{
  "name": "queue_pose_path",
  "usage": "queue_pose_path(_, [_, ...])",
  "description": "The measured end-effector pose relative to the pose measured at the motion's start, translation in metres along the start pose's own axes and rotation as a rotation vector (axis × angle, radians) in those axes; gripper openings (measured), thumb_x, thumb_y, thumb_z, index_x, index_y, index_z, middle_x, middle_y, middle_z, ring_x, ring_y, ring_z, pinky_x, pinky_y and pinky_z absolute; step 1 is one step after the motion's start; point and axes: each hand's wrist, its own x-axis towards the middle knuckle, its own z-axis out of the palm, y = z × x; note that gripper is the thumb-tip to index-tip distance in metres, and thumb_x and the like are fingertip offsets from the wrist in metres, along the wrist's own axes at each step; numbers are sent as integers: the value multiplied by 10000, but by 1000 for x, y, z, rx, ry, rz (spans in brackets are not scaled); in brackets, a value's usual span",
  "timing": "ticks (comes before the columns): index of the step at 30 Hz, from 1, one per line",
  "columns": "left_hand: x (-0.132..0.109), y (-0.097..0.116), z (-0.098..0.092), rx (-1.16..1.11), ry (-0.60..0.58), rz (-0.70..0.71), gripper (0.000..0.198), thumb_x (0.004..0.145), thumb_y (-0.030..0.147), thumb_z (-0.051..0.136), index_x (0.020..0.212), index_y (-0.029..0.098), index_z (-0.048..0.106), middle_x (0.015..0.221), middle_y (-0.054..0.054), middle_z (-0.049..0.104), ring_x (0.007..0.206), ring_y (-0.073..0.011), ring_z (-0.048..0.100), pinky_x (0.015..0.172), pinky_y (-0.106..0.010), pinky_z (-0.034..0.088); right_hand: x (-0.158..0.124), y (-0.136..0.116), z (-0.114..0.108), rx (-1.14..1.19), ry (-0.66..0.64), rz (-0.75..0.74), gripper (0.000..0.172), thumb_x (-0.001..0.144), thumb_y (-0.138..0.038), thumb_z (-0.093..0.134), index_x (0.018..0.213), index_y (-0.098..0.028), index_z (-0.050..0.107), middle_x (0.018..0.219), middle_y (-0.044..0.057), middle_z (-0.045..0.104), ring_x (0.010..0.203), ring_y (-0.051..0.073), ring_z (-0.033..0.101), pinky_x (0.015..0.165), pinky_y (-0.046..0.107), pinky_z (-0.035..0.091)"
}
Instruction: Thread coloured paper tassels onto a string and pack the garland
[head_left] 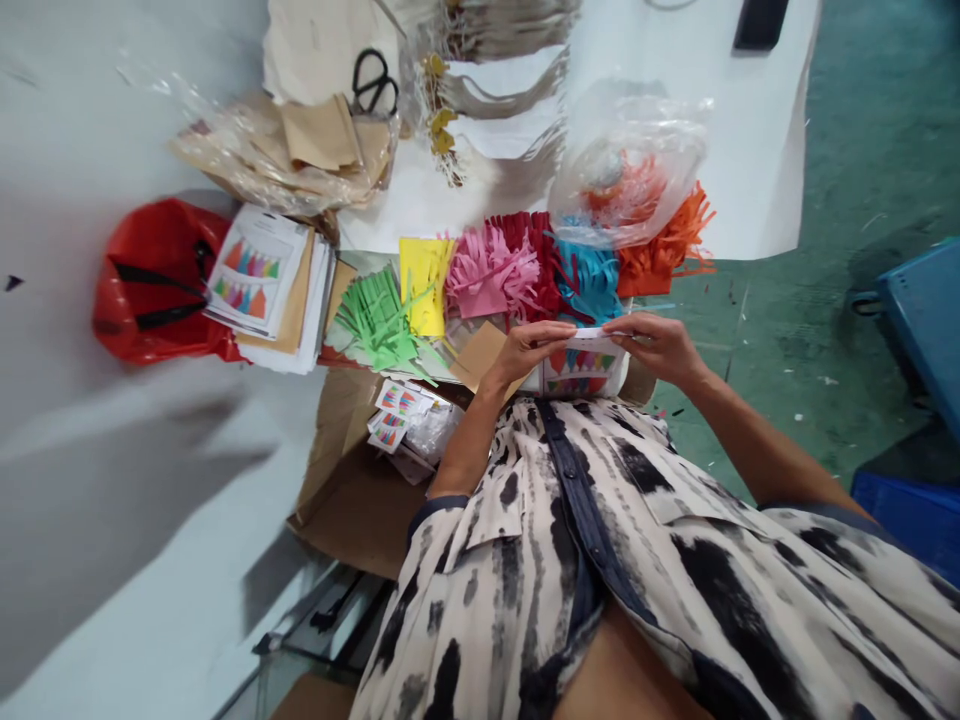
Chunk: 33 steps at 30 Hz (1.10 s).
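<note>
Both hands are at the table's near edge, close to my body. My left hand (531,348) pinches the left end of the top edge of a packet (579,372) with a printed card of colourful tassels. At the other end of that edge, my right hand (654,342) pinches too. A white strip shows between the fingertips. Just beyond the hands lie fringed paper tassels: green (381,318), yellow (424,285), pink (491,270), dark red (534,240), blue (589,280) and orange (664,250).
A clear plastic bag (637,170) rests on the tassels. Printed cards (259,270) are stacked beside a red bag (154,280). Black scissors (373,85) lie at the back. Below the table edge, a cardboard box (352,500) holds finished-looking packets (420,425). Blue crates (926,320) stand right.
</note>
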Motion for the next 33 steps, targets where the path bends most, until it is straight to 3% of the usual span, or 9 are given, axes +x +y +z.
queue_pose_path(4, [3,25,3,350,-55,117,281,1053,367,684,1242,218,830,1259,-121,808,1192,-223,759,1055,-360,575,-2,-5,3,-61,29,-52,232,1022,-416,727,1180,-291,843,1147,47,859,1002,247,826,909,407,676])
queue_pose_path(7, [6,40,12,731,-145,123,483,1024,412,742,1470,229,721,1228,-114,776,1137,-248,734,1004,-346,550,-7,-15,5,-83,31,-99,223,1031,-361,710,1197,-280,834,1158,53,858,1018,246,827,930,407,669])
queue_pose_path(10, [3,44,24,899,-215,119,587,1027,525,724,1536,235,684,1148,-109,760,1059,-244,719,900,-308,537,-16,-26,3,-112,31,-130,224,1036,-336,696,1203,-268,828,1169,69,855,1039,252,825,955,423,661])
queue_pose_path(17, [-17,44,32,800,-241,105,508,1090,500,634,1537,264,685,1336,-102,787,1109,-198,774,825,-243,528,-29,-40,-10,63,-119,-10,468,979,-457,789,1404,-266,744,1252,91,826,1074,258,804,938,412,668])
queue_pose_path(20, [-20,46,31,734,-254,85,491,1087,471,647,1530,264,693,1369,-104,804,1133,-219,800,880,-266,556,-29,-46,-9,-10,-85,-69,322,1005,-430,751,1288,-281,792,1183,85,826,1064,260,794,963,436,660])
queue_pose_path(24, [-18,47,30,701,-287,69,483,1085,500,643,1499,263,719,1323,-103,830,1127,-240,819,903,-284,568,-29,-53,-4,-137,-67,-161,143,1028,-378,720,1085,-304,827,1284,83,801,1199,278,766,1039,474,640])
queue_pose_path(29, [-15,50,31,702,-307,47,499,1098,544,604,1469,239,738,1326,-106,830,1145,-248,820,920,-288,576,-29,-57,-5,-223,-24,-197,149,1024,-376,740,923,-269,764,1235,85,810,1141,280,773,1025,490,630])
queue_pose_path(33, [-20,56,33,708,-326,61,520,1127,533,544,1495,210,719,1331,-122,826,1127,-248,826,904,-292,584,-33,-61,-7,-123,-62,-122,163,1014,-371,735,909,-253,695,1150,82,806,1005,255,783,913,431,637])
